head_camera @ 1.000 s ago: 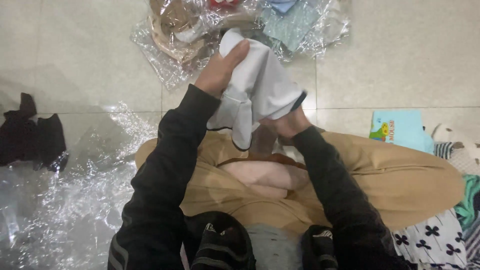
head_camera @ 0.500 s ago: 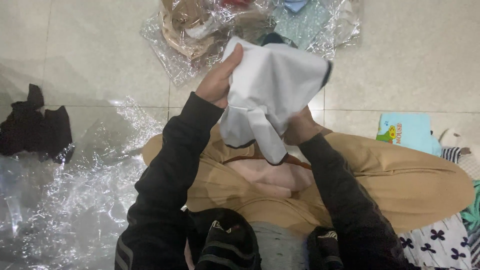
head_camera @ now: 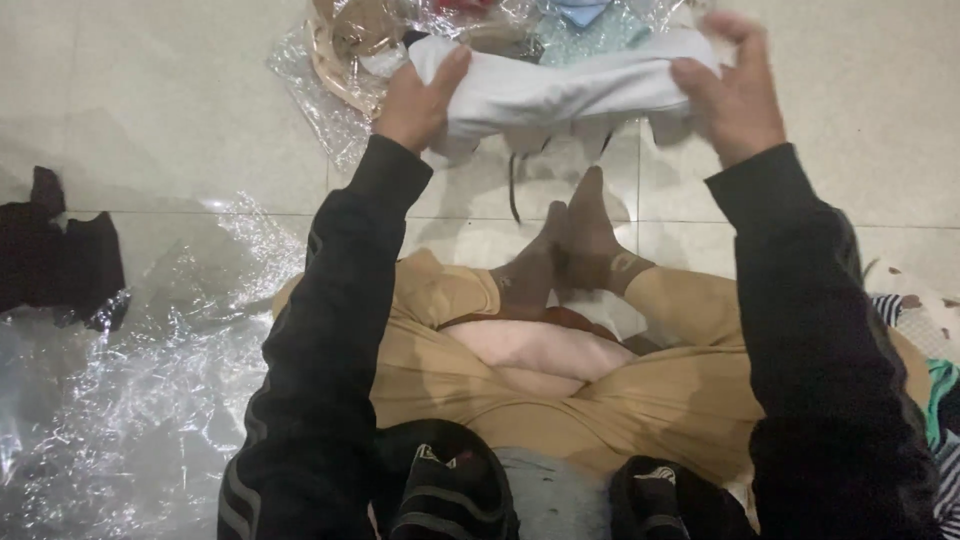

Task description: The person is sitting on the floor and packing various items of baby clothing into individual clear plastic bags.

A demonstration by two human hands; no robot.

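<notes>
A white garment (head_camera: 560, 90) is stretched flat between my two hands, held out in front of me above the tiled floor. My left hand (head_camera: 420, 100) grips its left end and my right hand (head_camera: 735, 90) grips its right end. Both arms wear black sleeves. Below the garment my crossed legs in tan trousers (head_camera: 450, 360) and my brown-socked feet (head_camera: 575, 250) rest on the floor.
Clear plastic bags with folded clothes (head_camera: 350, 50) lie on the floor beyond my hands. Crumpled clear plastic (head_camera: 130, 380) covers the floor at left, beside a dark cloth (head_camera: 60, 255). Patterned clothes (head_camera: 930, 330) sit at the right edge.
My hands have moved apart and away from me, spreading the bunched white garment out wide. My right hand went from below the cloth to its right end.
</notes>
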